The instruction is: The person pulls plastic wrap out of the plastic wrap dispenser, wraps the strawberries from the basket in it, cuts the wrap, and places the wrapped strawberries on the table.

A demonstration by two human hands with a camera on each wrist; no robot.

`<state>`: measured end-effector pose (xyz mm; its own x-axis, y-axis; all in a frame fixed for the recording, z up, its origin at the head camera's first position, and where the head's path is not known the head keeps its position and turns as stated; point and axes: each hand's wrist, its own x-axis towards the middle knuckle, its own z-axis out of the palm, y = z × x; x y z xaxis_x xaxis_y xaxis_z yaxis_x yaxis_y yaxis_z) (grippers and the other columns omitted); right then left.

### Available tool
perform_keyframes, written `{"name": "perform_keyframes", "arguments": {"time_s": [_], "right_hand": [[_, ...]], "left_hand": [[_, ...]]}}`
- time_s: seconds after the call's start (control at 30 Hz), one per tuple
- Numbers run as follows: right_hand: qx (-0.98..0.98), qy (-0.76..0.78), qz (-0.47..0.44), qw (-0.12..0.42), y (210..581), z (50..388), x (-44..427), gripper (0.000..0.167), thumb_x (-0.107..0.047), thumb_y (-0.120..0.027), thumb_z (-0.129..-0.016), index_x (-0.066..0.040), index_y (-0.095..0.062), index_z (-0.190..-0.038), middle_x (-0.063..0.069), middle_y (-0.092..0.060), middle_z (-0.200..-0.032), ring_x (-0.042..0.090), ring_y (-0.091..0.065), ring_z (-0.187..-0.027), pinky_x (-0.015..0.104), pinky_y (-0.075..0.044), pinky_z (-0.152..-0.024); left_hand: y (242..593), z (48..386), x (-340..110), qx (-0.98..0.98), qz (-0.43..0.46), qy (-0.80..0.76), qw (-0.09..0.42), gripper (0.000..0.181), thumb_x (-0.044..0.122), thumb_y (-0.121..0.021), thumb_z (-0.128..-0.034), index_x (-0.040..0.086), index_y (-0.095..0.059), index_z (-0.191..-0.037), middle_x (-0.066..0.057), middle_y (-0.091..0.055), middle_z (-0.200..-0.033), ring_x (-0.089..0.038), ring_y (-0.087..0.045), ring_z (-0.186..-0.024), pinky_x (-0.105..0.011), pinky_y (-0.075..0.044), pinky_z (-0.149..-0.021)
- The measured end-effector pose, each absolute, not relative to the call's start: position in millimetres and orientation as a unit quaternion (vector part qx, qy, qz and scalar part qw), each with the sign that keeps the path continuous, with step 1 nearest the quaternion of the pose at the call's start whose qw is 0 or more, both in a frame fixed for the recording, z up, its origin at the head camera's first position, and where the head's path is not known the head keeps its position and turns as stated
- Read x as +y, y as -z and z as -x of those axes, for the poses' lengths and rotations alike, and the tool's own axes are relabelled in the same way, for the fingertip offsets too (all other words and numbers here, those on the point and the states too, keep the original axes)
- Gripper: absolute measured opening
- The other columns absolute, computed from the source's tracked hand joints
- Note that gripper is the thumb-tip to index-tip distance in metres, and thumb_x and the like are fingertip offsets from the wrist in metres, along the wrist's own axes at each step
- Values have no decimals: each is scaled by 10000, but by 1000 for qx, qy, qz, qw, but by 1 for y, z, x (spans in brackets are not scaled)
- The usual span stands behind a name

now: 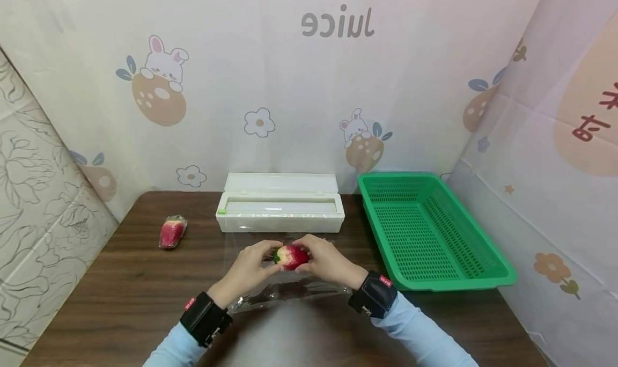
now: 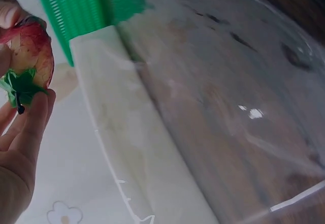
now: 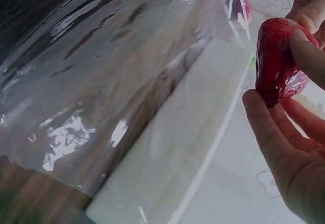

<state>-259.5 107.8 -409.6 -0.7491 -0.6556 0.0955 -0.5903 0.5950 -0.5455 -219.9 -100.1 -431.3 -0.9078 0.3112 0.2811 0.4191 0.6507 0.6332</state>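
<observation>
Between both hands is a red fruit with a pale yellow shoulder, a green leafy cap and a dark stem. My left hand pinches it at the cap end between thumb and fingers. On the other side, my right hand holds the red tapered end by its fingertips. Below them a sheet of clear cling film lies spread over the table, reaching out from the front of a white film dispenser box whose lid is raised. The film appears wide and glossy in both wrist views.
A film-wrapped red fruit lies at the left of the dark wooden table. To the right stands a green plastic basket with nothing in it. A printed curtain hangs behind the table.
</observation>
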Motion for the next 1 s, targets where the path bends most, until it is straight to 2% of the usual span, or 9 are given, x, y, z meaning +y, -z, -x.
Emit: {"name": "perform_keyframes", "arguments": {"time_s": [0.2,0.53,1.0], "right_hand": [[889,287,350,76,426,271,100,473,-231,-767,-727,-60,-594,-1133,37,-617,-1037,137,-588,-915,221,-486,-753],[904,242,336,109,447,273,91,484,-238,-781,-704,-73,-612,-1127,33,-639,-1035,117,-579,-901,262,-482,-782],[904,212,350,126,458,274,89,468,-216,-790,-698,-79,-623,-1113,32,-645,-1064,132,-570,-955,303,-462,-825]], "left_hand": [[440,228,-106,-910,210,355,41,432,167,-722,-779,52,-578,-1170,-76,-611,-1122,-170,-625,-946,-300,-522,-768],[460,234,-107,-914,199,352,-31,387,195,-719,-787,82,-581,-1131,-39,-614,-1102,-143,-600,-933,-303,-510,-755],[471,232,-105,-922,216,318,-38,407,228,-706,-797,83,-582,-1157,-47,-610,-1134,-155,-579,-960,-334,-493,-776]]}}
